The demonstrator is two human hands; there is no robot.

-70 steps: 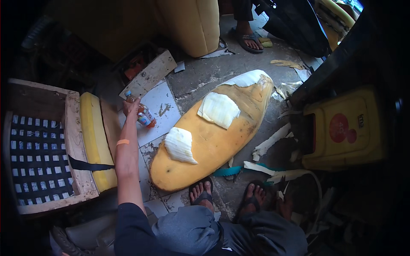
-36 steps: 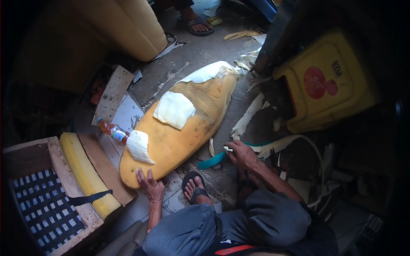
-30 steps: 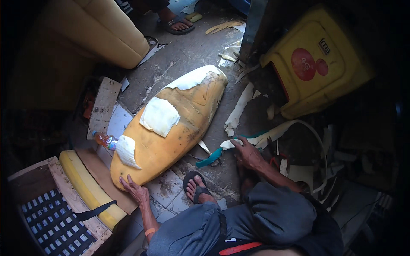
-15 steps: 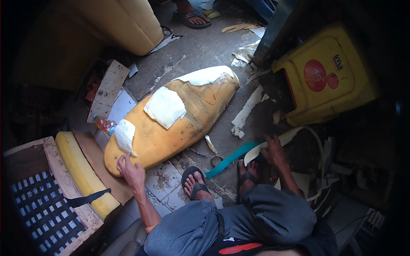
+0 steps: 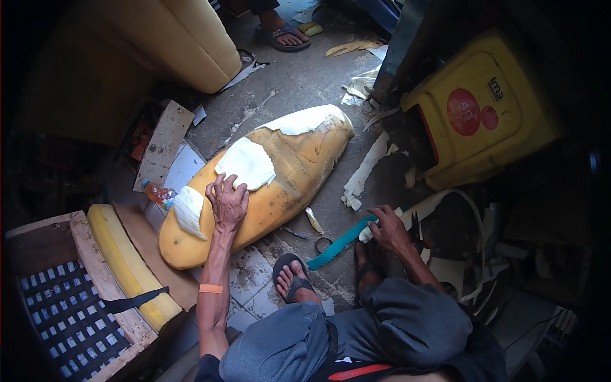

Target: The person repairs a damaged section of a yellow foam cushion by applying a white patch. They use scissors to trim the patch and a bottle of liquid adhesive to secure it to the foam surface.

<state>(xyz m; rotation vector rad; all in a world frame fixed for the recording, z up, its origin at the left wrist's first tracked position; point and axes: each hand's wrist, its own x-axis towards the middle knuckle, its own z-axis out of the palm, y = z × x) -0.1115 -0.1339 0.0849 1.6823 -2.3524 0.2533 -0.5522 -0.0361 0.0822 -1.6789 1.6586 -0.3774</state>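
Yellow foam makes up the big seat pad (image 5: 280, 184), which lies on the floor in the middle of the frame. It runs from lower left to upper right. Three white patches sit on it: one near its lower left end (image 5: 189, 210), one in the middle (image 5: 249, 162), and one at the far tip (image 5: 302, 119). Most of the foam between them is bare. So I think the patching is partly done, with a lot of bare foam left.

The left hand (image 5: 227, 202) lies flat on the pad with its fingers spread. The fingertips touch the lower edge of the middle patch. It holds nothing.

The right hand (image 5: 388, 227) is at the right of the frame, near the person's foot. Its fingers are curled around the pale end of a long teal blade (image 5: 337, 245), which lies on the floor and points toward the pad.

A small bottle (image 5: 159, 193) lies just beside the pad's left edge. White strips (image 5: 363, 175) lie on the floor to the right of the pad. A yellow box (image 5: 480, 118) stands in the upper right. A wooden crate (image 5: 70, 299) with a yellow cushion is in the lower left. Another person's foot in a sandal (image 5: 283, 35) shows at the top.
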